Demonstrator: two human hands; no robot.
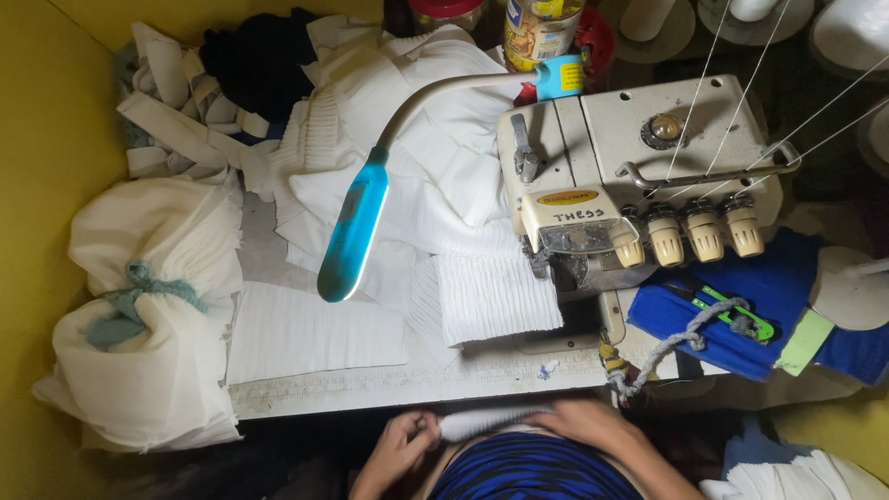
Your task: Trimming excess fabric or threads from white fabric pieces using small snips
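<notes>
Where the lower edge of the frame meets the person's lap, both hands close on a folded strip of white pleated cloth (491, 421), held just below the front edge of the worktop (407, 384). The left hand (400, 446), lower centre, pinches the strip's left end with curled fingers; the right hand (585, 421), just right of it, lies closed over the strip's right part, its outline blurred. Below the hands shows a blue and black striped garment (532, 472).

On the worktop, centre right, stands a cream sewing machine (630, 176) with three knobs along its front and white threads running to the upper right. A piece of white pleated fabric (495, 296) lies flat under its left side, touching it. A turquoise lamp on a bent neck (354, 227) hangs over the middle of the worktop. Behind it, a heap of white fabric (389, 120) fills the upper centre. At the left edge of the frame, a white bag tied with a green strip (153, 306) rests against the yellow wall. Lower right of the machine, blue cloth (769, 306) carries a green tool (732, 310) and a grey cord (667, 347).
</notes>
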